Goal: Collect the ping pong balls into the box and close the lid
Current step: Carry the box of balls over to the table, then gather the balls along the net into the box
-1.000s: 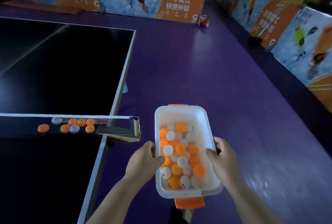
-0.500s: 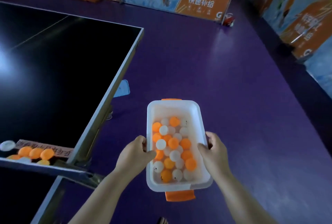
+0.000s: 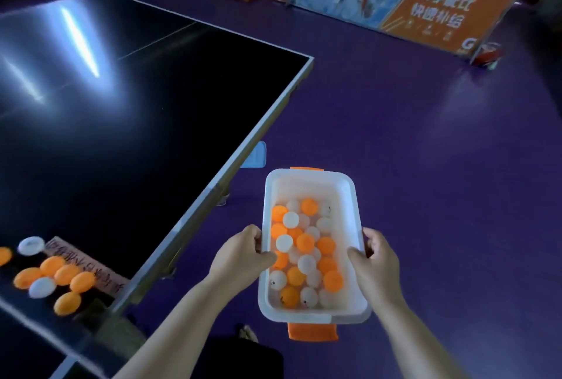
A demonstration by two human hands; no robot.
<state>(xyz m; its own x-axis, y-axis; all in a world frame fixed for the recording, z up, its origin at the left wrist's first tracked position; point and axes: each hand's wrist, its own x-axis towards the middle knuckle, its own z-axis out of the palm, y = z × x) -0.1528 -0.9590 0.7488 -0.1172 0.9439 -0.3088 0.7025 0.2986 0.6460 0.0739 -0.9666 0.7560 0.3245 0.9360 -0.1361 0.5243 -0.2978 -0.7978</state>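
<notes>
A white plastic box [image 3: 310, 179] with orange latches at both ends is held in the air over the purple floor, to the right of the table. It has no lid on and contains several orange and white ping pong balls [image 3: 305, 241]. My left hand [image 3: 240, 255] grips its left rim, thumb over the edge. My right hand [image 3: 375, 257] grips the right rim. Several more orange and white balls [image 3: 57, 275] lie on the table by the net at the lower left.
The black table tennis table [image 3: 146, 123] fills the left, its edge running diagonally beside the box. A blue flat item [image 3: 255, 155] lies on the floor under the table edge. Orange and blue barrier boards [image 3: 425, 4] line the far side, with a red object [image 3: 486, 54] by them.
The view has swung left and moved forward along the table; the box stays held in both hands. The balls by the net now appear at the lower left.
</notes>
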